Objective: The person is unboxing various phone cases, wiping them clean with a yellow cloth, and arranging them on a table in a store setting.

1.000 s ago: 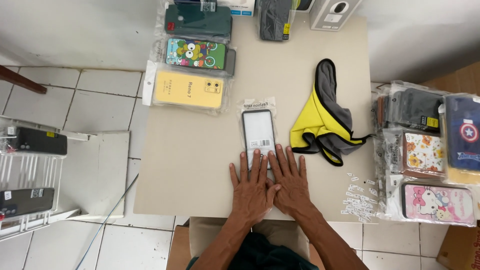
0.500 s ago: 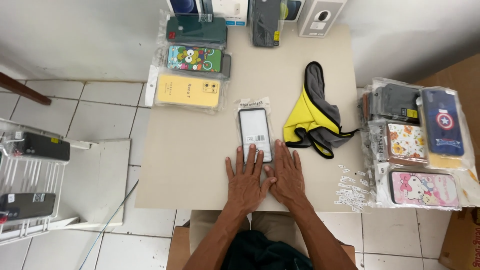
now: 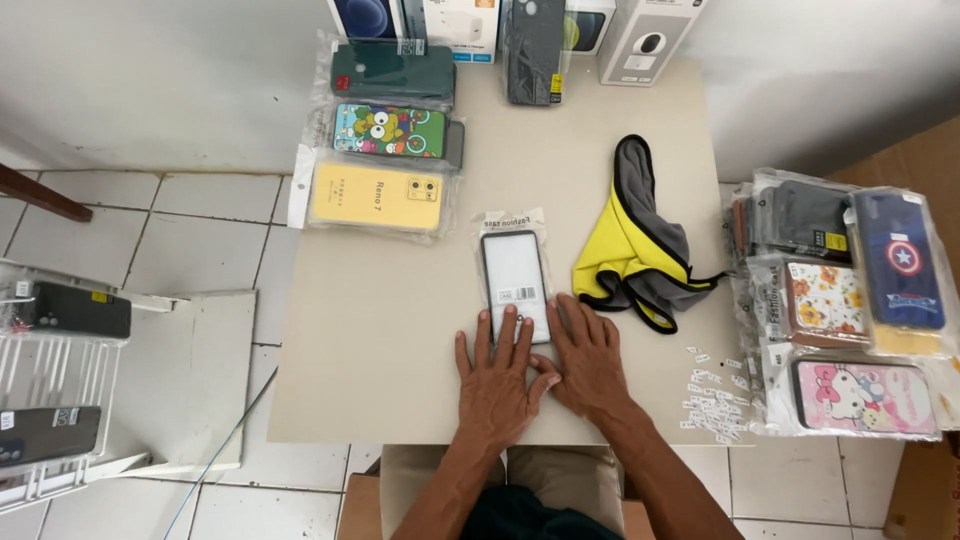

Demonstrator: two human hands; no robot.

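Observation:
My left hand [image 3: 498, 385] and my right hand [image 3: 587, 360] lie flat, side by side, on the beige table [image 3: 380, 340] near its front edge. The fingers of both are spread and hold nothing. The left fingertips rest on the lower end of a clear-bagged phone case [image 3: 515, 275] with a white card inside, which lies lengthwise in the table's middle. To its right, just beyond my right fingertips, sits a crumpled yellow and grey cloth [image 3: 636, 240].
Bagged phone cases line the table's left back: yellow [image 3: 377, 194], cartoon green [image 3: 390, 130], dark green [image 3: 392, 68]. Boxes [image 3: 640, 35] stand at the back. More bagged cases [image 3: 845, 300] pile at the right, with small white stickers [image 3: 715, 400] scattered nearby. A white rack [image 3: 60, 400] stands on the tiled floor at left.
The hands and the objects on the table stay put. Only the view has shifted slightly between the frames.

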